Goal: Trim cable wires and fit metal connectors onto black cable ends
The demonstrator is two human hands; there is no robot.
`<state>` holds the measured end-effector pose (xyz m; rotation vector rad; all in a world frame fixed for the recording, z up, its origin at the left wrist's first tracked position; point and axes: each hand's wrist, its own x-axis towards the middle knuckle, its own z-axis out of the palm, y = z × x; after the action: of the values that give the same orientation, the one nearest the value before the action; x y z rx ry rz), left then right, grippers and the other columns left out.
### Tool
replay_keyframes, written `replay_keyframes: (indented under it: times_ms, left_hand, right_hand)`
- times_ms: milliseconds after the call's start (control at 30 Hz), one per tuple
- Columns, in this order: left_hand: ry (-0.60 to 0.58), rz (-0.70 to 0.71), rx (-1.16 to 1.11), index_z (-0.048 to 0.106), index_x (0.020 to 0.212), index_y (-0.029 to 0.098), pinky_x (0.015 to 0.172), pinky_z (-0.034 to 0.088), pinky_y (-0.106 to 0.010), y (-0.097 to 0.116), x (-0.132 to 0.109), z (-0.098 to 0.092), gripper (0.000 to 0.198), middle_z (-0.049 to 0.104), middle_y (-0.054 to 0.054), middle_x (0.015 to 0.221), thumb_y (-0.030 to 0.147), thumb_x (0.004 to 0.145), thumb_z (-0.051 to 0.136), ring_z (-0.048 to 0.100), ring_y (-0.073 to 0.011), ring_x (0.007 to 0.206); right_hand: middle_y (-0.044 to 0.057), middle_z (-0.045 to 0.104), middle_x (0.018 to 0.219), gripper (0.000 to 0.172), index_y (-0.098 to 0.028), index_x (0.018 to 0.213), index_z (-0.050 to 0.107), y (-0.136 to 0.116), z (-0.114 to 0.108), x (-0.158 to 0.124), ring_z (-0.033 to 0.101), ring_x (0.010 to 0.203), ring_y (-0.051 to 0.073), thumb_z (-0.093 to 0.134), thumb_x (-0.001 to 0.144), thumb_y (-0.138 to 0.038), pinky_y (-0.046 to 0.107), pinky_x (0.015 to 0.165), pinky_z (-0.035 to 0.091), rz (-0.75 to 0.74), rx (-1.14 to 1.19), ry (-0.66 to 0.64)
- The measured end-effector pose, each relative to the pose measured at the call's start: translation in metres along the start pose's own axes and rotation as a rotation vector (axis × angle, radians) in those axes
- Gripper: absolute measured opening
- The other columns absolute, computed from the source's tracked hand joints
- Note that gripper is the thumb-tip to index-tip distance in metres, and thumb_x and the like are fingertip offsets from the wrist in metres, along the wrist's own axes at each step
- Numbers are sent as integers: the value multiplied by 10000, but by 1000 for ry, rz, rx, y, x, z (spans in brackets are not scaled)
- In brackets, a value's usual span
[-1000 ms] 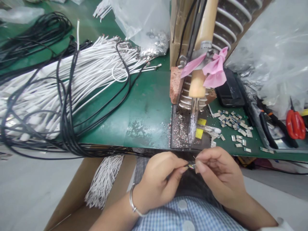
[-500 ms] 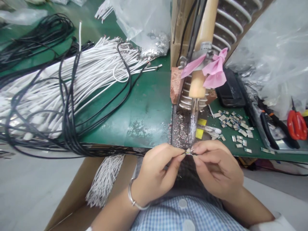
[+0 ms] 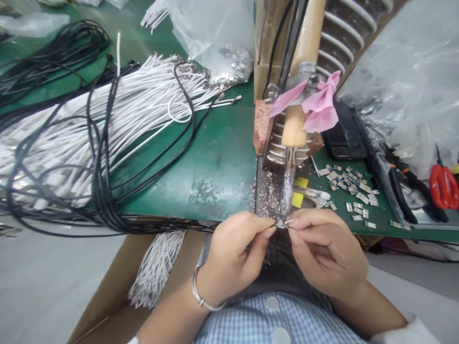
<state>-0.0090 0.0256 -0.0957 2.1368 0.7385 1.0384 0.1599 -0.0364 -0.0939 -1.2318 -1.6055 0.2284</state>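
My left hand is closed in a pinch on the end of a black cable, just over the bench's front edge. Small bare wire ends poke out from its fingertips, too fine to make out fully. Facing it, my right hand pinches a thin silvery wire, its fingertips almost meeting the left ones. A dark strand also runs to the right fingertips. Just above both hands points the whitened tip of a soldering iron, wooden-handled and fixed in place, with a pink ribbon tied round it.
Bundled white cables and coiled black cables cover the left of the green bench. Small metal connectors lie scattered at right, beside a black phone and red-handled cutters. A cardboard box stands below.
My right hand has shifted very slightly right, and the silvery wire in it now shows more plainly. My left hand keeps its pinch in nearly the same place.
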Motion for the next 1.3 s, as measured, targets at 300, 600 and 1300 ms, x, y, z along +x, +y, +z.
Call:
replay_keyframes:
  times_ms: [300, 600, 1300]
  left_hand:
    - [14, -7, -12, 641, 948, 147, 553, 457, -223, 0, 0, 1, 141, 656, -26, 722, 39, 866, 602, 593, -125, 627]
    - [14, -27, -9, 641, 953, 156, 560, 465, -224, 1, -1, 2, 152, 665, -25, 725, 38, 869, 597, 601, -127, 638]
    - [20, -74, 13, 639, 928, 148, 507, 428, -214, 9, -7, 2, 126, 640, -13, 673, 52, 863, 587, 568, -112, 568]
  right_hand:
    - [26, 678, 856, 262, -242, 905, 597, -4, -1, 4, 719, 807, 188, 591, 780, -12, 336, 696, 639, 28, -16, -15]
    - [29, 676, 851, 241, -231, 903, 584, -7, -1, 3, 718, 813, 175, 593, 791, -18, 318, 716, 654, -10, -57, -5]
    - [37, 699, 838, 266, -228, 901, 595, -13, -1, -1, 735, 806, 189, 592, 772, 4, 314, 691, 663, -1, -73, -25]
